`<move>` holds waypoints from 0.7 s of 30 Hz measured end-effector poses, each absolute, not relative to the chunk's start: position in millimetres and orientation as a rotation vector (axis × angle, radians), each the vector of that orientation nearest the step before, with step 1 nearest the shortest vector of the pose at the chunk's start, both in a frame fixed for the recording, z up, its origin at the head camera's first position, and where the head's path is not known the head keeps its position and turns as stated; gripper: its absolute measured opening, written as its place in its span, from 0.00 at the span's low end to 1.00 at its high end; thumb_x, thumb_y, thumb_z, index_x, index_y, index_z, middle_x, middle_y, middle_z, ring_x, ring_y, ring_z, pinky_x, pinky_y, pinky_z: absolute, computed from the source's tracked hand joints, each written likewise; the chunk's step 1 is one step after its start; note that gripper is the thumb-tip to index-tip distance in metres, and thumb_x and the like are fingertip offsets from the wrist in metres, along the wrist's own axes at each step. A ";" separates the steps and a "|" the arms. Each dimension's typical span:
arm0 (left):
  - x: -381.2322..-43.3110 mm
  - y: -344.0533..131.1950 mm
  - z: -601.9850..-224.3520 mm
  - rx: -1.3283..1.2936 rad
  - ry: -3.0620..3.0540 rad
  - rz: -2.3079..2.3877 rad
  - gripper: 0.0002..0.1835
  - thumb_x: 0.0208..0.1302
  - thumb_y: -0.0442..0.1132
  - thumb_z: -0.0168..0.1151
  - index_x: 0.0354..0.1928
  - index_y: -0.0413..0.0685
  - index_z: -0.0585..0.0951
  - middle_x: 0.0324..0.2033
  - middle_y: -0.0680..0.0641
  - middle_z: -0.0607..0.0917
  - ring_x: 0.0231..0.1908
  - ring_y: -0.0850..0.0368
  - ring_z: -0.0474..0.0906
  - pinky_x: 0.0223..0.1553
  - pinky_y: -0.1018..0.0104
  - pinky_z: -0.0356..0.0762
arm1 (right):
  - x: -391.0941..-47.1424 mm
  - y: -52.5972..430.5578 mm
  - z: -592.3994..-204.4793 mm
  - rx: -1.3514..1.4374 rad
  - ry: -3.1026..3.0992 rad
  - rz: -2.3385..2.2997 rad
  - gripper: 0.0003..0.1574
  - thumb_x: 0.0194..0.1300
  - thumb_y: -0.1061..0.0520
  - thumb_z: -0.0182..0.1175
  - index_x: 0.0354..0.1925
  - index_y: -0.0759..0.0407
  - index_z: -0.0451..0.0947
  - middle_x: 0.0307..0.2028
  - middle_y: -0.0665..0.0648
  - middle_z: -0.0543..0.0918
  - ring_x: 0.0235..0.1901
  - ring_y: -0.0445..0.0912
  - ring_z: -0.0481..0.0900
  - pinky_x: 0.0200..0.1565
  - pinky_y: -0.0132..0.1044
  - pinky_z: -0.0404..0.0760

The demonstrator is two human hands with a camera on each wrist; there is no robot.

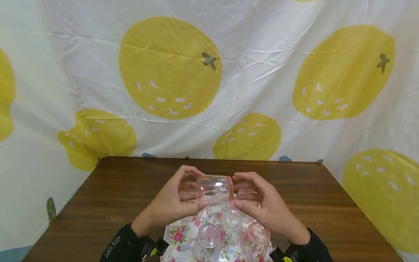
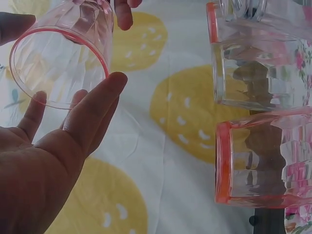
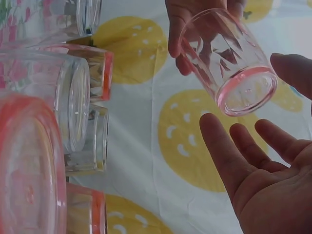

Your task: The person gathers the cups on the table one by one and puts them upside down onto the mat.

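A clear drinking glass with a pink tint point(image 1: 214, 189) lies sideways in the air above the table. Its open rim faces left and its thick pink base faces right. My left hand point(image 1: 171, 202) holds it by the rim end, thumb on one side and fingers on the other. Around the base end, my right hand point(image 1: 263, 202) spreads its thumb and fingers. In the right wrist view the right thumb point(image 3: 292, 70) is at the base, perhaps touching, while the fingers stand a little apart from it.
Below the hands, a floral tray or mat point(image 1: 176, 234) bears several upturned glasses, among them a clear one point(image 1: 208, 236) and a pink one point(image 1: 258, 233). They stand on a brown wooden table point(image 1: 124, 185). A white curtain with yellow fruit point(image 1: 170, 69) hangs behind.
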State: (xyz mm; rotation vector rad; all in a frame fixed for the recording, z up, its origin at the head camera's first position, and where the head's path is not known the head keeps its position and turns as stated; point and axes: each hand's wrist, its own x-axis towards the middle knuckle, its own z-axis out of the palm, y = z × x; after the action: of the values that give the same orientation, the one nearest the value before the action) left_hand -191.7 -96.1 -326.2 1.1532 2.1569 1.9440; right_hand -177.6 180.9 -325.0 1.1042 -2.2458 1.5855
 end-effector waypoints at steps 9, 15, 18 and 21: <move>-190.8 -90.8 -327.8 1.184 2.110 1.940 0.32 0.56 0.26 0.68 0.60 0.46 0.65 0.58 0.38 0.69 0.51 0.45 0.78 0.49 0.56 0.85 | -177.4 175.7 -328.1 1.112 -2.216 1.680 0.36 0.62 0.70 0.65 0.66 0.60 0.68 0.58 0.63 0.75 0.54 0.56 0.78 0.49 0.39 0.86; -191.0 -89.0 -329.7 1.198 2.120 1.923 0.32 0.56 0.26 0.69 0.59 0.46 0.65 0.57 0.38 0.70 0.52 0.46 0.78 0.50 0.56 0.84 | -177.5 174.7 -328.5 1.144 -2.161 1.751 0.34 0.61 0.73 0.65 0.64 0.67 0.68 0.56 0.67 0.74 0.53 0.60 0.78 0.49 0.38 0.86; -190.7 -89.9 -328.6 1.201 2.148 1.893 0.33 0.55 0.27 0.70 0.60 0.46 0.65 0.58 0.39 0.71 0.53 0.48 0.78 0.51 0.54 0.84 | -177.5 174.5 -328.6 1.165 -2.136 1.763 0.33 0.60 0.74 0.65 0.63 0.68 0.69 0.55 0.69 0.74 0.53 0.61 0.78 0.49 0.38 0.86; -189.7 -93.3 -325.6 1.198 2.201 1.839 0.34 0.57 0.30 0.70 0.63 0.49 0.65 0.61 0.40 0.70 0.56 0.49 0.76 0.54 0.49 0.82 | -177.2 175.0 -328.5 1.159 -2.127 1.745 0.33 0.58 0.74 0.66 0.61 0.67 0.70 0.55 0.68 0.75 0.52 0.60 0.78 0.49 0.38 0.86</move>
State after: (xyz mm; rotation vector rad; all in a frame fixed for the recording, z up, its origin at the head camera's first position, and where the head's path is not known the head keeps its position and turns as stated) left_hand -189.7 -93.3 -325.6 1.1984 2.2013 1.8386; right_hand -177.2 175.0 -328.5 1.1592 -2.1268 1.7446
